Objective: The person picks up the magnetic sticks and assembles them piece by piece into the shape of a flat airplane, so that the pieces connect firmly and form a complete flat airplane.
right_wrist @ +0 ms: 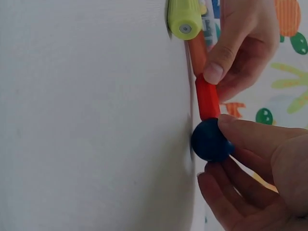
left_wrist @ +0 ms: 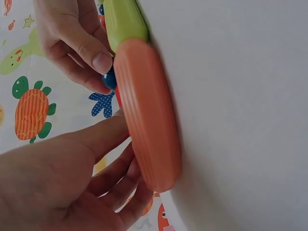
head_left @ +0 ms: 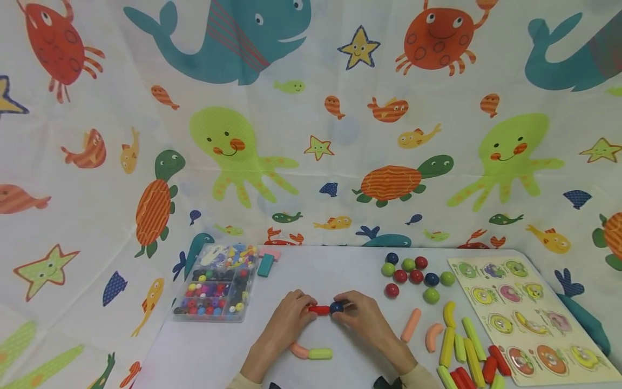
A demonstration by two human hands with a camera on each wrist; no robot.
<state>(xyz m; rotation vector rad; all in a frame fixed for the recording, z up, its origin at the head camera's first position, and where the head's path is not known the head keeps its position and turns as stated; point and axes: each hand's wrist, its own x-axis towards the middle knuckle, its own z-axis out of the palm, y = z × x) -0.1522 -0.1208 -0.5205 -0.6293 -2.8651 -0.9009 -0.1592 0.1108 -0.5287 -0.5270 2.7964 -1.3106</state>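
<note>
At the middle of the white table [head_left: 340,270] my left hand [head_left: 290,315] pinches a short red stick [head_left: 318,309] [right_wrist: 207,97]. My right hand [head_left: 362,315] holds a dark blue ball [head_left: 336,307] [right_wrist: 210,140] against the stick's right end. The ball [left_wrist: 109,80] shows only partly in the left wrist view, between the fingers. An orange curved stick [head_left: 298,350] [left_wrist: 147,115] joined to a green stick [head_left: 320,354] [left_wrist: 124,19] [right_wrist: 184,18] lies just in front of my left hand.
A clear box of beads [head_left: 216,290] stands at the left, with a teal block [head_left: 265,265] and a pink block [head_left: 270,252] beside it. Several coloured balls [head_left: 415,276] and loose sticks [head_left: 457,343] lie to the right. A wooden peg puzzle [head_left: 527,319] sits at the far right.
</note>
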